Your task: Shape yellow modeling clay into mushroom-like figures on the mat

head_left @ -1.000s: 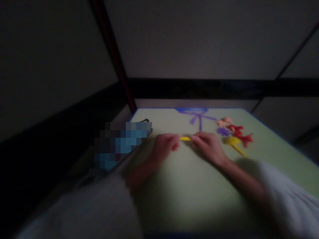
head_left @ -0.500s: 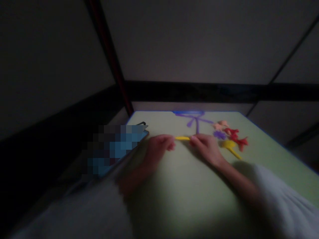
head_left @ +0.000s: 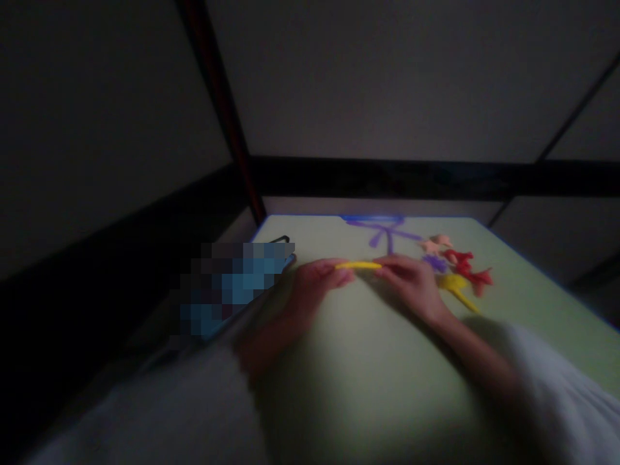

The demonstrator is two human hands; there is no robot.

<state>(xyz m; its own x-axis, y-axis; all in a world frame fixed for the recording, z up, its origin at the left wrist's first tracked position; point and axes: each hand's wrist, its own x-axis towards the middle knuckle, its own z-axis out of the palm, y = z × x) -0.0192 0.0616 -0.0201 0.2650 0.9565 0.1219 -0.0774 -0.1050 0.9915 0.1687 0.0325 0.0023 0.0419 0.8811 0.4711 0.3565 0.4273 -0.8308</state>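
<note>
A slim yellow strip (head_left: 359, 265), bowed slightly upward, spans the space between my two hands; its material I cannot tell. My left hand (head_left: 320, 278) pinches its left end between thumb and fingers. At the other end, my right hand (head_left: 409, 281) grips it with thumb and fingertips. Both hands are above the middle of the pale green table (head_left: 368, 361). Just right of my right hand lies a yellow piece (head_left: 454, 283) with a broad head and a thin stem.
Red shapes (head_left: 477, 278), a spiky purple piece (head_left: 434, 263) and pink shapes (head_left: 436, 243) cluster at the right. Long purple strips (head_left: 389, 239) lie farther back, near a blue item (head_left: 372, 217) at the far edge. A pixelated device (head_left: 242, 284) stands left. A wall rises behind.
More of the yellow strip shows between my hands, and it now bows upward. My fingers have shifted along its ends. The view swung slightly and came back.
</note>
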